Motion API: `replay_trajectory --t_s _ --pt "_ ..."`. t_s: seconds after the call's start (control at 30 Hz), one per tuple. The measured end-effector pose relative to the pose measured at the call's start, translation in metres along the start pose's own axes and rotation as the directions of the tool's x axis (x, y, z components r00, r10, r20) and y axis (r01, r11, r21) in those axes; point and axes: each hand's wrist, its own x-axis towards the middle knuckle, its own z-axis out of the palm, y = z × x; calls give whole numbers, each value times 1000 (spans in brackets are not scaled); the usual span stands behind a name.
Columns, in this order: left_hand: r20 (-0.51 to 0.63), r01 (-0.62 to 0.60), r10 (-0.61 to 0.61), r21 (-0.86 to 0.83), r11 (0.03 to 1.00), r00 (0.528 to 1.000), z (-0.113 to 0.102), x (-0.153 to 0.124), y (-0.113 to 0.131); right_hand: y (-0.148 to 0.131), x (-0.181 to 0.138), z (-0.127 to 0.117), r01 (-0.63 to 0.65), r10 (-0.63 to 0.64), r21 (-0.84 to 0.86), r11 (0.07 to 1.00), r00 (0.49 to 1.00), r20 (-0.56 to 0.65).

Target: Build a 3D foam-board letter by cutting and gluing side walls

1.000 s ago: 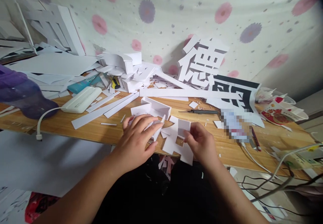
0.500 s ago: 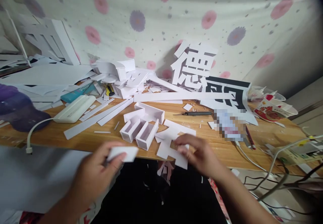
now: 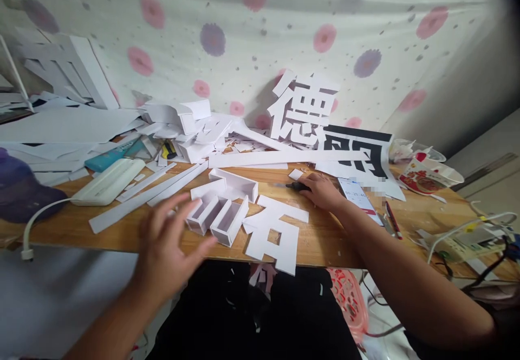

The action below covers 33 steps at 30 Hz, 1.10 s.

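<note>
My left hand [image 3: 168, 243] hovers open, fingers spread, just left of a white foam-board box shape [image 3: 221, 214] standing on the wooden table [image 3: 122, 230]. A flat white cut-out character [image 3: 276, 233] lies at the table's front edge, overhanging it a little. Further back, my right hand [image 3: 320, 189] rests closed over a thin dark tool [image 3: 294, 186] lying on the table. Right beside that hand lies a phone [image 3: 359, 198].
Long white strips [image 3: 150, 192], a white device with a cable [image 3: 108, 181] and heaps of paper offcuts [image 3: 190, 124] crowd the back left. A large white character [image 3: 304, 108] leans on the flowered cloth. Cables and a power strip [image 3: 463, 243] lie at right, a red pen [image 3: 390, 214] nearby.
My left hand dropped the small white piece it held and opened. My right hand let go of the flat cut-out and reached back to the dark tool. The view shifted slightly.
</note>
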Motion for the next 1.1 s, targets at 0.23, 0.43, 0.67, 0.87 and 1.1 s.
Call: replay_trajectory --t_s 0.23,0.43,0.67,0.87,1.1 --pt "55 -13 14 -20 1000 998 26 -10 37 -41 -8 -29 375 -399 175 911 908 131" --pt "66 -34 40 -88 996 997 31 -1 25 -64 2 -34 488 -494 85 869 838 231" --pt "171 -104 149 -244 964 974 31 7 19 -70 -5 -28 560 -581 156 814 785 213" --pt "172 -141 196 -286 948 965 35 12 16 -70 -11 -16 508 -535 173 844 822 195" --pt "174 -159 202 -231 960 964 37 12 18 -71 -21 -15 408 -444 233 883 886 132"
